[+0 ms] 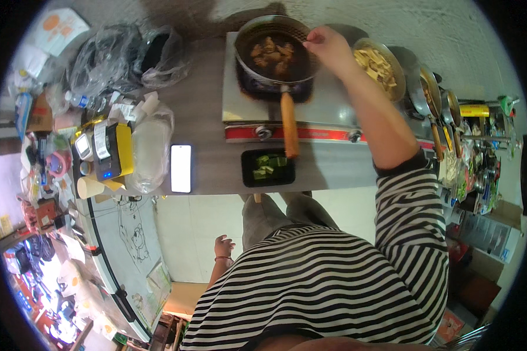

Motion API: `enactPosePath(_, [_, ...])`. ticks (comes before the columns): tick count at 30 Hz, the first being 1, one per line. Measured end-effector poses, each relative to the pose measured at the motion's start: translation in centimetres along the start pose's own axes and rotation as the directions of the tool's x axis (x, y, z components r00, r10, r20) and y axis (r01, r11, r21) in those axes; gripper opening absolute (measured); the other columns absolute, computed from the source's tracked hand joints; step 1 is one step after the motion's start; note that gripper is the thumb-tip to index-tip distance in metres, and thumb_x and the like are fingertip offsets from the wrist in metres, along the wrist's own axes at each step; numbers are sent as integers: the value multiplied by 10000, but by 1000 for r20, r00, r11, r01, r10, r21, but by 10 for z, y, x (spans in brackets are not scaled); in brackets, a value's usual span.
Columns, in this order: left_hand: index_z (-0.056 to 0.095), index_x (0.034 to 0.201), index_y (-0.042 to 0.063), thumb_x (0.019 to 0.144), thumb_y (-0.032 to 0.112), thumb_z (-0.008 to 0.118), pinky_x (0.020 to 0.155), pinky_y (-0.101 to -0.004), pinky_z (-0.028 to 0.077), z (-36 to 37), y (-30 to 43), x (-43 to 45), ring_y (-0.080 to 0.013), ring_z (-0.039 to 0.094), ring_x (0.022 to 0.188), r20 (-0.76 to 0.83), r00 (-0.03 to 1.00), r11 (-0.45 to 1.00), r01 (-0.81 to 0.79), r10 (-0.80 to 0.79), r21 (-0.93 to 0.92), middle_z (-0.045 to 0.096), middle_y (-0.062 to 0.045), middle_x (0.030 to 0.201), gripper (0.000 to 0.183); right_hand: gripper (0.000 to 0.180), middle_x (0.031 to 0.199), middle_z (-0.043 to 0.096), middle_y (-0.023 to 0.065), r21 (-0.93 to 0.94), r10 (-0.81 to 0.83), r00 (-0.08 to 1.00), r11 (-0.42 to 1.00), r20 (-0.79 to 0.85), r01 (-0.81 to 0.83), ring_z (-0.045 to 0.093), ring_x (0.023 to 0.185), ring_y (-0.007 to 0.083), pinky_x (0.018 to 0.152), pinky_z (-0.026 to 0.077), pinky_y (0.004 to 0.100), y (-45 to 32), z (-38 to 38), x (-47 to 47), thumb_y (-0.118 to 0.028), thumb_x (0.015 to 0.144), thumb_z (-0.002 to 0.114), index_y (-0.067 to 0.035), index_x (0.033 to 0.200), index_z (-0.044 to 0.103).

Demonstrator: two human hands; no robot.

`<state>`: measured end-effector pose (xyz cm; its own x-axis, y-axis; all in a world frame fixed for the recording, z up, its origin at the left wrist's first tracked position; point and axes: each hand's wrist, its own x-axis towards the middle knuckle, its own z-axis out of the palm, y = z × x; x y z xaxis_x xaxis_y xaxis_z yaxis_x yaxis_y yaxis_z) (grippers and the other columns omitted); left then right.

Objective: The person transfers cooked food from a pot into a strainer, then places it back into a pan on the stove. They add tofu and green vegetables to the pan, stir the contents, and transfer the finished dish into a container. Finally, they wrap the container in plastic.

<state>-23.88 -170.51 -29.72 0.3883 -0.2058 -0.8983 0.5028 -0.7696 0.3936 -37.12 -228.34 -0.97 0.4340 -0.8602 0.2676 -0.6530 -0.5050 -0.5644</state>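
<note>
A wooden-handled pan point(276, 74) sits on the left burner with browned food pieces point(274, 53) in dark liquid. Over its right rim is my right hand point(327, 46), thumb and fingers drawn together. Whether anything small is pinched between them cannot be made out. My left hand point(224, 248) hangs low beside my body, away from the counter, its fingers apart and holding nothing. On the counter below the pan's handle point(289, 127) lies a black tray point(246, 175) of cut green vegetable pieces point(263, 170).
Right of my forearm, a pan point(402, 83) holds yellowish food strips; smaller pans point(430, 94) stand beyond. The stove point(333, 115) has red-fronted knobs. A lit phone point(181, 169), a yellow-and-black device point(114, 151), stacked clear containers point(151, 149) and plastic bags point(105, 61) occupy the left.
</note>
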Motion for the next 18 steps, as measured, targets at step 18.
enactPosePath(18, [643,804,11,697,233,600,677,-352,480,353,-75,-30,-237,634,716,146,977,215,-178,158,960,662,-108,726,250,73,800,565,168,16,758,652,652,23,-758,534,770,346,664,439,414,338,-352,-639,-63,671,564,-20,730,564])
